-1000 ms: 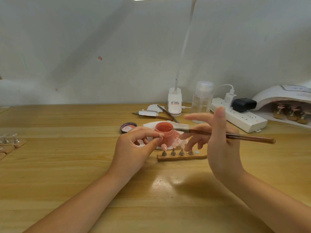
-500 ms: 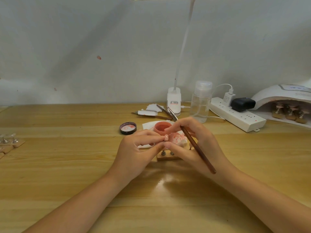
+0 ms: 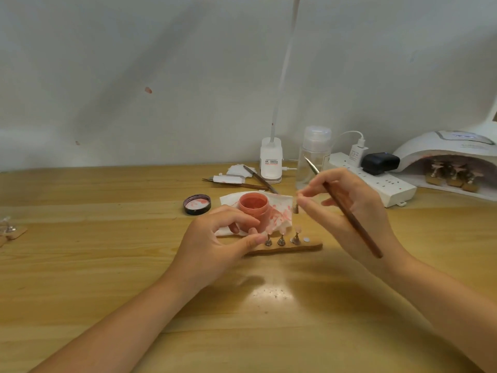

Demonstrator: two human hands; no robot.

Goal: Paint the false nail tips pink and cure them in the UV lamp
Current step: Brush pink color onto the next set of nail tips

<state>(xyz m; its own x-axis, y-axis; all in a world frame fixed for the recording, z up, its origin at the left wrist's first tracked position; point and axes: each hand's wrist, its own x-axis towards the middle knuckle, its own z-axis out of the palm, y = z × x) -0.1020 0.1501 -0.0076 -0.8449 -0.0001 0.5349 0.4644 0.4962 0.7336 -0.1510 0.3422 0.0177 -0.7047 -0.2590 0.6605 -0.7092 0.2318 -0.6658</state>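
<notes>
An open jar of pink paint (image 3: 254, 208) stands on a stained tissue (image 3: 283, 208). In front lies a wooden strip (image 3: 309, 246) carrying three small metal stands with nail tips (image 3: 281, 238) and one bare magnet spot. My right hand (image 3: 349, 211) pinches a lifted nail tip stand (image 3: 295, 208) between thumb and forefinger above the tissue, with the brown brush (image 3: 352, 222) tucked between its fingers. My left hand (image 3: 215, 243) holds the strip's left end with thumb and index fingertip. The white UV lamp (image 3: 443, 149) at the far right holds several stands with tips (image 3: 451, 176).
The jar's black lid (image 3: 197, 204) lies left of the jar. Behind are tweezers and tools (image 3: 242, 184), a desk lamp base (image 3: 271, 162), a clear pump bottle (image 3: 314, 157) and a white power strip (image 3: 376, 181). More stands (image 3: 8, 230) sit at the table's left edge.
My right hand turned the brush back between its fingers, came down to the strip's leftmost stand, and has lifted that stand up and to the right. My left hand stayed at the strip.
</notes>
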